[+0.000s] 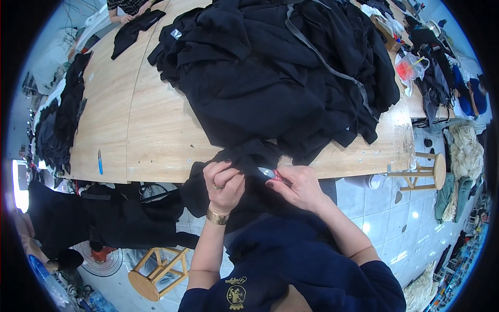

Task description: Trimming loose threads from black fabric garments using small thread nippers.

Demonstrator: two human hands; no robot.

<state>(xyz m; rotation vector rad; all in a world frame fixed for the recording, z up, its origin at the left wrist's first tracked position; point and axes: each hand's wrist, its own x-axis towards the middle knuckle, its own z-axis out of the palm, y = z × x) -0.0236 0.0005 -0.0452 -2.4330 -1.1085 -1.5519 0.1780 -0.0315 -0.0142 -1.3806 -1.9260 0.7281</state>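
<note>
My left hand (224,182) pinches a fold of a black garment (244,156) at the near edge of a wooden table (156,130). It wears a ring and a gold bracelet. My right hand (296,184) sits just to the right, gripping a small thread snipper (271,174) with a red handle, its metal tip pointing left toward the pinched fabric. The garment hangs off the table edge toward my lap. Behind it lies a large heap of black garments (280,67).
A blue pen (100,161) lies on the table's left part. Another person's hands (127,15) work on a black garment at the far end. Wooden stools stand at the right (423,171) and lower left (156,270). A small fan (101,260) sits on the tiled floor.
</note>
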